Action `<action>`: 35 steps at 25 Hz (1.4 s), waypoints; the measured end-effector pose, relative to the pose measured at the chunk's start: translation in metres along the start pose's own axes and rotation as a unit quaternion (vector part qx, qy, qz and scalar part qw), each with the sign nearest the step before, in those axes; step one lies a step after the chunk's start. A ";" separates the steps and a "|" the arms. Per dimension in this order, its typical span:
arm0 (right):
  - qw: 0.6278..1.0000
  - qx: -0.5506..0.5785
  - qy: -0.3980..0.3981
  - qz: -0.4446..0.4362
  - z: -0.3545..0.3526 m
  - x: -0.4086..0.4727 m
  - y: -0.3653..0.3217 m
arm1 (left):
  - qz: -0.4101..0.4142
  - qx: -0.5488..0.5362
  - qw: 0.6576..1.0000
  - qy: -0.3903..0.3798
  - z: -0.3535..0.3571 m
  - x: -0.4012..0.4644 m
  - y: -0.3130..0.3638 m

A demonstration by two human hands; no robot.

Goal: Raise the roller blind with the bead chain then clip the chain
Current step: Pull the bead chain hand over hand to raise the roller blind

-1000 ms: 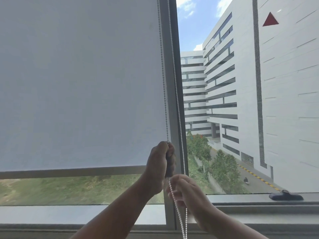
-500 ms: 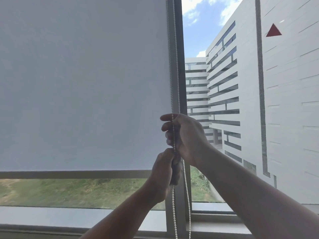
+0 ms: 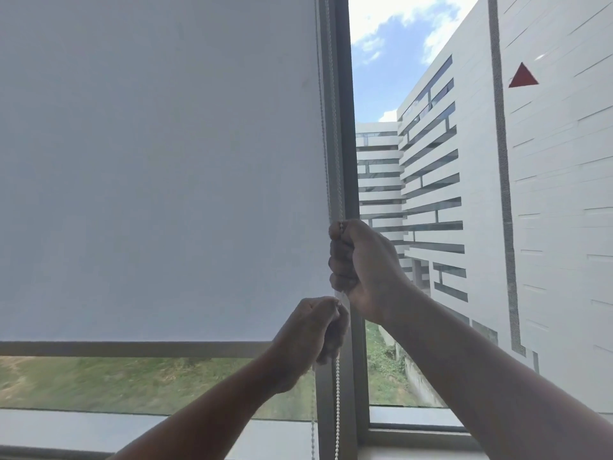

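Blind [image 3: 159,167] covers most of the left window pane, its bottom bar [image 3: 132,348] hanging above a strip of grass; the bead chain [image 3: 337,403] runs down the window frame [image 3: 341,127] at the blind's right edge; the right hand [image 3: 363,263] has its fingers closed around the chain, and the left hand [image 3: 311,333], just below it, grips the same chain in a fist; a white building [image 3: 547,210] fills the right pane.

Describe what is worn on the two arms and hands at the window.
Nothing is worn that shows. The left hand and right hand are bare, with no gloves, rings, watch or bracelet in view. Both forearms are bare right down to the frame's lower edge, so no sleeve shows. The fingers carry no tape or markings.
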State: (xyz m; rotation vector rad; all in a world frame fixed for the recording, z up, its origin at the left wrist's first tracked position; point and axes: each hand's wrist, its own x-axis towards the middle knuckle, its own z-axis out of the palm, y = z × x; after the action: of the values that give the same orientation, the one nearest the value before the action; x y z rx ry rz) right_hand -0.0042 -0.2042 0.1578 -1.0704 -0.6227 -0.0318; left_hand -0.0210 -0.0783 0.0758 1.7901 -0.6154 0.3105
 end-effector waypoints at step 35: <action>0.963 -0.234 -0.052 0.121 -0.067 -0.073 0.126 | -0.052 -0.227 0.968 0.092 0.020 0.013 -0.011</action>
State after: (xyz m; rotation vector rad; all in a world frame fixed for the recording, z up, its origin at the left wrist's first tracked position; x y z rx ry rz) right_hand 0.0059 -0.2162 -0.0018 -1.6112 -0.5889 0.0948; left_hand -0.0057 -0.0980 0.0674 1.3294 -0.4183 0.2373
